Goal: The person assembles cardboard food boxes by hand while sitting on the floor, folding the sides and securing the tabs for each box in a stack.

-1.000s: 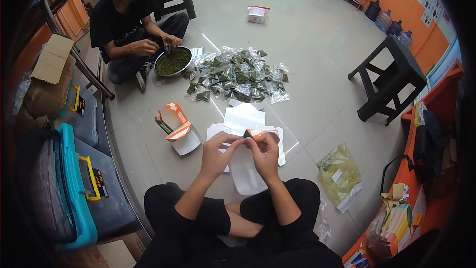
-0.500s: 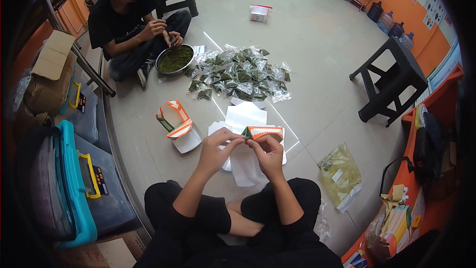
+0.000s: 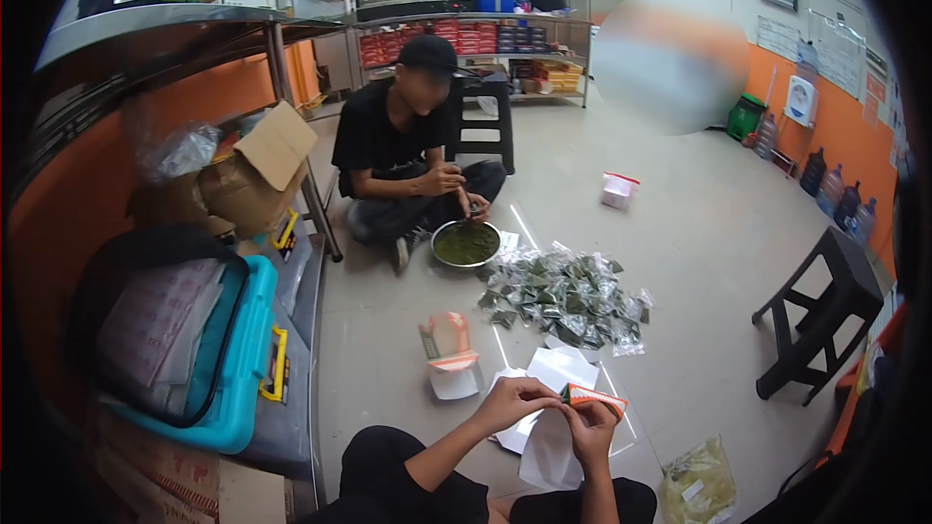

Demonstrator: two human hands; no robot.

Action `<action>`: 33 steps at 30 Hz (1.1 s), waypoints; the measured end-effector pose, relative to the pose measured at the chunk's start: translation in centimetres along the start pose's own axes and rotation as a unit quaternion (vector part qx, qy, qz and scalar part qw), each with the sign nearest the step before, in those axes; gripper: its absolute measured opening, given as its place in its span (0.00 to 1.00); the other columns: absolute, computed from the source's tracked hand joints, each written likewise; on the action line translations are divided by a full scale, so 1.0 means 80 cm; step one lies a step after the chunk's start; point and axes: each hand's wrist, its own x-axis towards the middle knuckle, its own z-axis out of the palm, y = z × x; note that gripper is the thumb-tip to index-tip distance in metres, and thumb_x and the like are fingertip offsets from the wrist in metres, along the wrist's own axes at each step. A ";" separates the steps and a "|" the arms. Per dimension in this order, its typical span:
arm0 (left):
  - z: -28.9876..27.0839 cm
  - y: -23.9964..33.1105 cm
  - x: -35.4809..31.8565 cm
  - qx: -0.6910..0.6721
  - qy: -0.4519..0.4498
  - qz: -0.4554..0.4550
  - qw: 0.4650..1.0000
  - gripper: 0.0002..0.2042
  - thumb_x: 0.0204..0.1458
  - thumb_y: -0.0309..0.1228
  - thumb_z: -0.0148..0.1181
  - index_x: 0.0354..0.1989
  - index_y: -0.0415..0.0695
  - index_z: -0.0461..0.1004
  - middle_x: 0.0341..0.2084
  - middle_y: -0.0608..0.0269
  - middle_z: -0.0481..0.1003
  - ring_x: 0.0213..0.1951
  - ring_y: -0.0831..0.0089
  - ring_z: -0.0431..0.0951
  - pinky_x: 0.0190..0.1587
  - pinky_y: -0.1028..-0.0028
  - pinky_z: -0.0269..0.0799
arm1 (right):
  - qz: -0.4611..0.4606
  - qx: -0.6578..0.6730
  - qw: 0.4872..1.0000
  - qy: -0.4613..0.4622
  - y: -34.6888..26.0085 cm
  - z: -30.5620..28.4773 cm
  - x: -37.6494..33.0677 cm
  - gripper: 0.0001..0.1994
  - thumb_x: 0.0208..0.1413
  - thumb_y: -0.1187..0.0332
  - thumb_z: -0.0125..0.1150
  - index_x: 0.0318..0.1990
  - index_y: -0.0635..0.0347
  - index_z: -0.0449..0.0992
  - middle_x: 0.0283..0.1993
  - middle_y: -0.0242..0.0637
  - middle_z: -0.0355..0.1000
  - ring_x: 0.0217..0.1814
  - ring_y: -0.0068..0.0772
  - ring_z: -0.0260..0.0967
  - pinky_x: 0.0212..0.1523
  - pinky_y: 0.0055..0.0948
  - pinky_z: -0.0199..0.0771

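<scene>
Orange-topped packet (image 3: 594, 398) pinched between both hands (image 3: 553, 408); green-filled bowl (image 3: 466, 244)

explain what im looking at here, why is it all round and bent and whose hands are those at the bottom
The view comes from a wide fisheye camera worn on a person's head, looking down and forward; that lens bends straight edges near the rim. The two bare hands at the bottom belong to the wearer, who sits on the floor. The left hand and right hand together hold a small orange and green packet with their fingers. Below them lie white sheets on the floor. Further out is a pile of small clear bags of green stuff. A second person in black sits behind a metal bowl of green matter. A teal case is at the left, a black stool at the right.
</scene>
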 end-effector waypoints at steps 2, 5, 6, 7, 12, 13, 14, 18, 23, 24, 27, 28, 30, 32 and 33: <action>-0.008 0.001 0.000 -0.022 -0.007 -0.027 0.999 0.07 0.47 0.28 0.64 0.34 0.39 0.79 0.28 0.63 0.79 0.33 0.80 0.77 0.38 0.79 0.72 | -0.010 -0.007 1.000 -0.007 -0.014 0.007 -0.001 0.04 0.47 0.79 0.64 0.28 0.67 0.74 0.30 0.35 0.74 0.32 0.23 0.72 0.37 0.20 0.71; -0.013 0.006 -0.007 -0.045 -0.016 -0.052 0.997 0.07 0.46 0.27 0.65 0.34 0.39 0.79 0.28 0.63 0.79 0.33 0.81 0.77 0.38 0.79 0.72 | -0.043 -0.047 0.998 -0.014 -0.043 0.010 -0.002 0.03 0.47 0.80 0.62 0.29 0.68 0.74 0.30 0.36 0.74 0.32 0.24 0.73 0.38 0.21 0.71; -0.017 0.011 -0.013 -0.044 -0.010 -0.053 0.998 0.07 0.46 0.27 0.65 0.33 0.40 0.79 0.28 0.64 0.79 0.33 0.81 0.77 0.37 0.79 0.72 | -0.067 -0.075 0.995 -0.022 -0.055 0.012 -0.004 0.02 0.47 0.81 0.61 0.30 0.69 0.74 0.30 0.37 0.74 0.32 0.25 0.73 0.38 0.21 0.71; -0.014 0.027 -0.015 -0.045 -0.010 -0.047 0.998 0.07 0.46 0.27 0.65 0.33 0.40 0.79 0.28 0.64 0.79 0.33 0.81 0.77 0.37 0.79 0.72 | -0.072 -0.078 0.994 -0.022 -0.069 0.004 -0.004 0.02 0.47 0.81 0.61 0.30 0.69 0.74 0.30 0.37 0.74 0.32 0.25 0.73 0.38 0.21 0.71; -0.002 0.122 -0.078 0.074 0.017 0.023 0.997 0.07 0.47 0.29 0.64 0.33 0.39 0.79 0.27 0.63 0.79 0.31 0.80 0.77 0.37 0.80 0.73 | -0.100 -0.097 0.988 -0.061 -0.147 -0.012 -0.037 0.04 0.45 0.83 0.60 0.31 0.69 0.73 0.30 0.38 0.74 0.33 0.26 0.74 0.37 0.22 0.72; -0.007 0.125 -0.098 0.087 0.025 0.020 0.996 0.08 0.47 0.29 0.65 0.33 0.38 0.79 0.27 0.63 0.79 0.31 0.81 0.77 0.36 0.80 0.72 | -0.029 -0.027 0.998 -0.051 -0.184 0.005 -0.051 0.05 0.44 0.84 0.61 0.31 0.69 0.73 0.30 0.38 0.74 0.34 0.26 0.74 0.38 0.22 0.73; -0.009 0.139 -0.121 0.098 0.029 0.030 0.994 0.08 0.47 0.29 0.65 0.33 0.38 0.79 0.27 0.63 0.79 0.31 0.81 0.77 0.36 0.80 0.72 | -0.036 -0.038 0.997 -0.061 -0.203 0.007 -0.062 0.06 0.44 0.83 0.61 0.32 0.70 0.73 0.31 0.38 0.74 0.35 0.26 0.74 0.39 0.22 0.73; -0.006 0.159 -0.188 0.094 0.035 -0.003 0.995 0.08 0.47 0.28 0.64 0.34 0.38 0.79 0.26 0.63 0.79 0.31 0.82 0.77 0.36 0.81 0.72 | -0.142 -0.090 0.980 -0.103 -0.242 0.003 -0.109 0.06 0.48 0.79 0.60 0.35 0.64 0.77 0.30 0.47 0.74 0.30 0.41 0.72 0.34 0.31 0.69; 0.003 0.177 -0.234 0.114 0.032 -0.056 0.991 0.08 0.47 0.28 0.64 0.33 0.37 0.79 0.26 0.65 0.79 0.31 0.84 0.77 0.36 0.82 0.72 | -0.108 -0.171 0.974 -0.104 -0.271 0.008 -0.151 0.06 0.45 0.81 0.62 0.32 0.65 0.78 0.30 0.43 0.75 0.30 0.35 0.74 0.32 0.27 0.71; 0.004 0.175 -0.236 0.098 0.030 -0.053 0.993 0.08 0.47 0.28 0.64 0.33 0.38 0.79 0.25 0.66 0.79 0.30 0.84 0.77 0.36 0.82 0.72 | -0.121 -0.147 0.976 -0.106 -0.275 0.012 -0.151 0.06 0.44 0.80 0.62 0.32 0.64 0.78 0.30 0.43 0.76 0.31 0.35 0.74 0.32 0.26 0.71; 0.010 0.159 -0.255 0.090 0.044 -0.036 0.994 0.08 0.46 0.29 0.65 0.32 0.39 0.79 0.23 0.65 0.79 0.29 0.82 0.78 0.35 0.81 0.72 | -0.130 -0.120 0.977 -0.120 -0.272 0.016 -0.161 0.07 0.43 0.80 0.63 0.32 0.63 0.79 0.31 0.42 0.76 0.32 0.35 0.75 0.33 0.25 0.72; 0.010 0.155 -0.258 0.101 0.060 -0.021 0.993 0.08 0.45 0.29 0.66 0.31 0.39 0.79 0.22 0.64 0.78 0.27 0.80 0.78 0.35 0.81 0.72 | -0.129 -0.117 0.976 -0.133 -0.266 0.018 -0.163 0.07 0.43 0.80 0.63 0.32 0.63 0.79 0.31 0.42 0.76 0.32 0.35 0.75 0.33 0.25 0.72; 0.008 0.150 -0.259 0.122 0.057 -0.041 0.990 0.08 0.44 0.30 0.67 0.30 0.39 0.78 0.25 0.63 0.78 0.30 0.78 0.78 0.36 0.80 0.72 | -0.128 -0.135 0.975 -0.123 -0.246 0.024 -0.170 0.07 0.43 0.79 0.63 0.32 0.63 0.79 0.31 0.42 0.76 0.32 0.35 0.75 0.34 0.26 0.72; 0.011 0.141 -0.257 0.138 0.052 -0.065 0.987 0.08 0.43 0.30 0.68 0.29 0.40 0.78 0.28 0.62 0.77 0.33 0.76 0.78 0.37 0.79 0.72 | -0.123 -0.156 0.973 -0.116 -0.234 0.019 -0.178 0.07 0.43 0.79 0.64 0.33 0.63 0.79 0.31 0.42 0.76 0.32 0.35 0.74 0.35 0.26 0.71; 0.010 0.133 -0.252 0.139 0.067 0.033 0.987 0.09 0.42 0.30 0.68 0.28 0.40 0.76 0.32 0.61 0.75 0.37 0.76 0.77 0.39 0.78 0.71 | -0.118 -0.156 0.973 -0.120 -0.232 0.019 -0.179 0.07 0.43 0.78 0.64 0.33 0.63 0.79 0.30 0.42 0.76 0.31 0.34 0.74 0.35 0.26 0.71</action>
